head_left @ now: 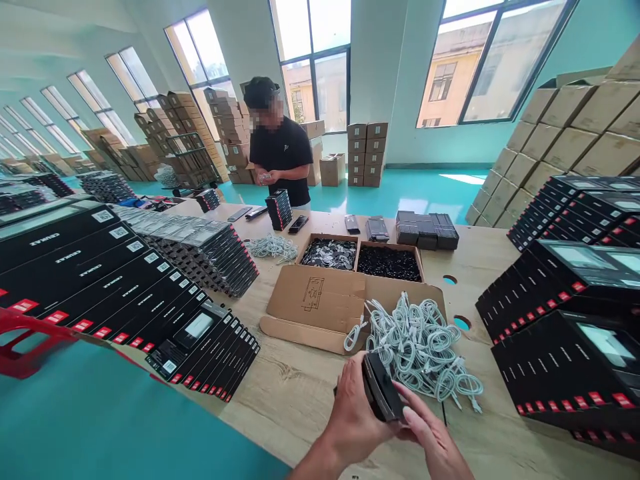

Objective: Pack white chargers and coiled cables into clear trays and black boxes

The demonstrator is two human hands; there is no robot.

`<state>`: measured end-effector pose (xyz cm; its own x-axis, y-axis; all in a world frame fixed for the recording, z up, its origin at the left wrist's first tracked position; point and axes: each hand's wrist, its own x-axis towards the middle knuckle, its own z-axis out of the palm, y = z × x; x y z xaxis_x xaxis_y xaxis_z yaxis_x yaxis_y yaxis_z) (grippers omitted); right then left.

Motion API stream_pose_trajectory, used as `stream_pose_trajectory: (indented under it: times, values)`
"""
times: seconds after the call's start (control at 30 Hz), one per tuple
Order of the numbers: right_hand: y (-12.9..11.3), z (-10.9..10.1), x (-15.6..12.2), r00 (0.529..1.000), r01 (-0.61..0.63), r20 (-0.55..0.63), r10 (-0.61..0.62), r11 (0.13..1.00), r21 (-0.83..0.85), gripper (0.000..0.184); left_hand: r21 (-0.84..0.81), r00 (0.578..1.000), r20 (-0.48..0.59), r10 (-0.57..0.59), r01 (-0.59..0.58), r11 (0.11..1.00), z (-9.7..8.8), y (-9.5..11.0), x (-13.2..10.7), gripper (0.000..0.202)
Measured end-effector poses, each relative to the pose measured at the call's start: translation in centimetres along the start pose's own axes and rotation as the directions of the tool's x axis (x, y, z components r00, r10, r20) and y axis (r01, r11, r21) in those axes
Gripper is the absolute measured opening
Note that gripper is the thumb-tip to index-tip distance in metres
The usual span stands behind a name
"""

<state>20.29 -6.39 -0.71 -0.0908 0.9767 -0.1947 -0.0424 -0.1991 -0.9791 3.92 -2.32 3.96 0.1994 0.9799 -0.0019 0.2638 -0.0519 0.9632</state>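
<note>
My left hand point(353, 413) grips a small stack of black flat boxes point(383, 387) near the front edge of the wooden table point(295, 387). My right hand point(430, 433) lies under and against the same stack, fingers curled onto it. Just beyond the hands sits a heap of coiled white cables point(420, 347), spilling over the flap of an open cardboard box point(320, 300).
Rows of black retail boxes point(125, 287) lean at the left, and more stand stacked at the right point(565, 320). Cardboard trays hold silver point(329, 253) and black point(389, 262) parts. A person in a black shirt point(280, 157) works at the far end. Brown cartons point(565, 127) line the room.
</note>
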Motion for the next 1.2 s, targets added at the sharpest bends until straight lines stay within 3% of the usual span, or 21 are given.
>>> stream_pose_trajectory:
  times: [0.07,0.13,0.23,0.33,0.43,0.57,0.63,0.7,0.8,0.87,0.93,1.03,1.13,1.2]
  values:
    - [-1.2,-0.4,0.4,0.999,-0.038,-0.009,0.039,0.991,0.125,0.050,0.295,0.976,0.128,0.178,-0.208,0.933,0.0,-0.8,-0.5,0.070]
    - [-2.2,-0.4,0.5,0.999,-0.045,0.027,0.041,0.987,0.155,0.041,0.452,0.926,0.252,0.281,-0.369,0.812,0.2,-1.6,-0.8,0.072]
    - [-2.8,0.1,0.9,0.995,-0.074,0.081,0.059,0.980,0.187,0.042,0.570,0.884,0.320,0.341,-0.467,0.677,0.4,-2.9,-0.7,0.084]
    - [-2.2,0.4,1.4,0.997,-0.074,0.036,0.069,0.983,0.167,0.041,0.601,0.853,0.372,0.366,-0.522,0.605,0.7,-3.5,-0.3,0.086]
    - [-1.1,0.4,1.8,0.994,-0.070,-0.081,0.073,0.997,0.040,0.033,0.624,0.852,0.368,0.373,-0.524,0.581,1.0,-3.4,-0.2,0.082]
    - [-0.1,0.2,2.4,0.962,-0.092,-0.263,0.071,0.993,-0.068,0.018,0.587,0.871,0.362,0.332,-0.490,0.645,0.9,-3.8,0.1,0.076]
    - [-0.2,0.0,2.5,0.949,-0.074,-0.310,0.054,0.996,-0.053,0.031,0.599,0.899,0.340,0.275,-0.433,0.673,0.6,-4.6,0.5,0.074]
    - [-0.5,0.0,2.3,0.928,0.037,-0.361,-0.091,0.987,-0.156,0.046,0.659,0.924,0.293,0.247,-0.382,0.648,0.3,-5.7,0.9,0.072]
    - [-0.9,0.4,1.8,0.896,0.166,-0.296,-0.332,0.867,-0.470,0.036,0.775,0.933,0.213,0.290,-0.342,0.531,0.2,-7.1,1.1,0.069]
    - [-0.5,1.0,1.8,0.942,0.117,-0.202,-0.270,0.823,-0.556,0.027,0.833,0.922,0.183,0.342,-0.330,0.445,0.4,-7.4,1.0,0.066]
    - [0.3,1.6,2.1,0.980,-0.023,-0.181,-0.077,0.870,-0.493,0.025,0.860,0.903,0.189,0.385,-0.342,0.379,0.6,-7.4,0.8,0.064]
    - [2.0,2.0,2.9,0.962,-0.209,-0.224,0.157,0.951,-0.230,0.017,0.866,0.895,0.225,0.386,-0.365,0.341,0.4,-7.7,0.3,0.065]
    - [3.2,0.7,3.7,0.933,-0.209,-0.281,0.226,0.974,0.087,0.031,0.879,0.936,0.208,0.283,-0.306,0.365,-0.9,-9.0,-0.2,0.071]
    - [3.7,-1.3,4.1,0.917,-0.221,-0.270,0.292,0.939,0.263,0.038,0.900,0.970,0.182,0.161,-0.230,0.369,-2.2,-10.2,-0.7,0.076]
